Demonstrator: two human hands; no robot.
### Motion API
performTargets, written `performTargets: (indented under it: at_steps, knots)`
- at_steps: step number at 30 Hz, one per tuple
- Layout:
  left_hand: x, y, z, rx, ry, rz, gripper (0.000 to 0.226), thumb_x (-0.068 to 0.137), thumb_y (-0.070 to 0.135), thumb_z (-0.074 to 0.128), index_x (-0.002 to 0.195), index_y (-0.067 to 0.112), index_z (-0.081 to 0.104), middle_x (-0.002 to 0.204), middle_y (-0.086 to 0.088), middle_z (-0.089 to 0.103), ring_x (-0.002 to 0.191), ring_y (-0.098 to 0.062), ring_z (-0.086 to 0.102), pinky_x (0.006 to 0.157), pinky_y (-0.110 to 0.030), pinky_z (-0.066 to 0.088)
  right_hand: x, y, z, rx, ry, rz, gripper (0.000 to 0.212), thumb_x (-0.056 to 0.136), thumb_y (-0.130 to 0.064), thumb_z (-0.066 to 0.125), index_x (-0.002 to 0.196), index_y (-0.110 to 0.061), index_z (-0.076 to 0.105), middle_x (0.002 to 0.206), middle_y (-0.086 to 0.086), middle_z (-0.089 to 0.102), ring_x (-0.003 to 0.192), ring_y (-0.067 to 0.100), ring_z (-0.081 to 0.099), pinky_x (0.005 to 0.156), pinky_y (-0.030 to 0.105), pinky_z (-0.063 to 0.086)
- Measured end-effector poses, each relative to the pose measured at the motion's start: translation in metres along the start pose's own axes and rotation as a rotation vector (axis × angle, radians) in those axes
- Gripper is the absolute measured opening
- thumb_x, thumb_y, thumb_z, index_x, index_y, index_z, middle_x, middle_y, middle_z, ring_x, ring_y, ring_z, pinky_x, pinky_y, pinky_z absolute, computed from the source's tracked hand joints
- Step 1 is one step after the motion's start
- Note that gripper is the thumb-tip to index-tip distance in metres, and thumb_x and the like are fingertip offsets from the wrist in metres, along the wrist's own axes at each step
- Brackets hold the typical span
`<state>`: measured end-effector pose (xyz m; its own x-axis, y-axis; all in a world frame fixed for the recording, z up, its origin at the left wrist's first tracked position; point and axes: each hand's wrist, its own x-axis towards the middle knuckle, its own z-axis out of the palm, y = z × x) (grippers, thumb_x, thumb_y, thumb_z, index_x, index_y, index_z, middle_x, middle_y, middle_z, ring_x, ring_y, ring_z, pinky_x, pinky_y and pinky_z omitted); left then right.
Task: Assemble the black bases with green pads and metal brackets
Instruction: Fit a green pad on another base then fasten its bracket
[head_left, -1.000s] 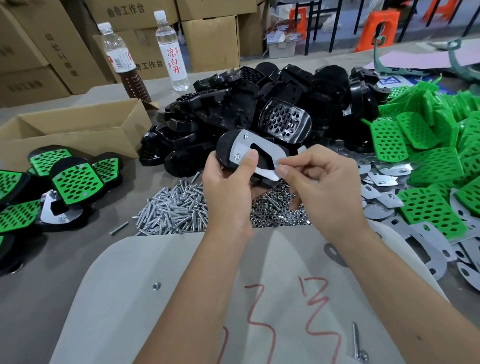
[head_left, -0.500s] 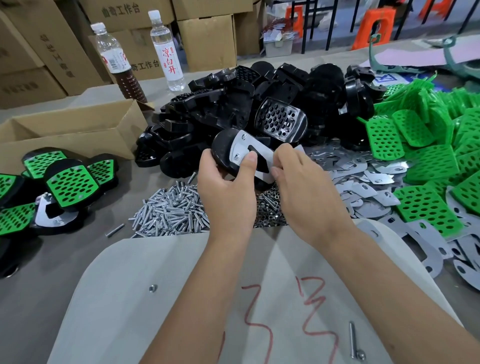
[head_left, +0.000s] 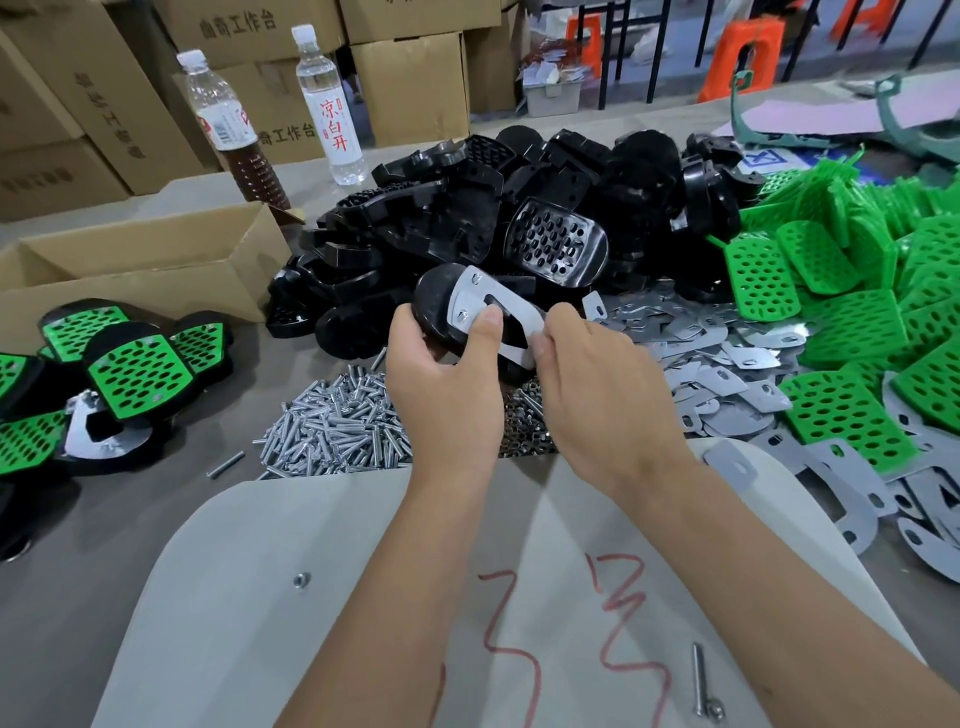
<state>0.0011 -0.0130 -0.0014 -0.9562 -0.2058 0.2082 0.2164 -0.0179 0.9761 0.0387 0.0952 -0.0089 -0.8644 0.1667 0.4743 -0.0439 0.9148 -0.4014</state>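
Note:
My left hand (head_left: 447, 384) grips a black base (head_left: 434, 304) held above the table, thumb pressed on the metal bracket (head_left: 506, 317) that lies on its upper face. My right hand (head_left: 597, 384) pinches the bracket's near right end. Behind lies a big pile of black bases (head_left: 519, 218). Green perforated pads (head_left: 857, 312) are heaped at the right, with loose metal brackets (head_left: 717, 374) beside them. Finished bases with green pads (head_left: 135, 374) lie at the left.
A heap of screws (head_left: 337, 426) and nuts (head_left: 524, 421) lies just under my hands. A grey board with red marks (head_left: 363, 597) covers the near table, with a loose bolt (head_left: 701, 680) on it. An open cardboard box (head_left: 140, 270) and two bottles (head_left: 327, 104) stand at the back left.
Both hands have shifted slightly up and away with the base. My right fingers have closed further onto the bracket's end.

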Motion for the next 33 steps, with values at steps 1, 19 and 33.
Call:
performTargets:
  at_steps: [1, 19, 33]
  knots:
    - [0.0, 0.0, 0.0, -0.001, 0.008, 0.005, 0.016, 0.084, 0.03, 0.076, 0.091, 0.024, 0.062, 0.091, 0.001, 0.072, 0.089, -0.027, 0.072, 0.081, -0.061, 0.06, 0.0, 0.0, 0.001, -0.009, -0.007, -0.007, 0.025, 0.111, -0.03, 0.029, 0.09, -0.02, 0.038, 0.079, -0.006, 0.059, 0.065, 0.027, 0.052, 0.057, 0.04, 0.026]
    - [-0.019, 0.002, 0.012, -0.007, -0.035, 0.153, 0.02, 0.091, 0.013, 0.078, 0.093, 0.017, 0.059, 0.087, 0.006, 0.069, 0.085, -0.019, 0.067, 0.085, -0.053, 0.057, 0.0, 0.001, 0.0, 0.114, 0.139, 0.295, 0.055, 0.11, -0.036, 0.04, 0.059, -0.018, 0.031, 0.054, -0.004, 0.037, 0.057, 0.03, 0.036, 0.062, 0.041, 0.011]
    - [-0.021, 0.0, 0.012, -0.015, -0.052, 0.152, 0.024, 0.089, 0.019, 0.082, 0.092, 0.014, 0.059, 0.083, 0.012, 0.069, 0.082, -0.017, 0.068, 0.081, -0.046, 0.058, 0.003, 0.004, 0.003, 0.098, 0.122, 0.283, 0.041, 0.11, -0.031, 0.033, 0.072, -0.016, 0.038, 0.061, 0.001, 0.044, 0.056, 0.026, 0.037, 0.059, 0.041, 0.013]
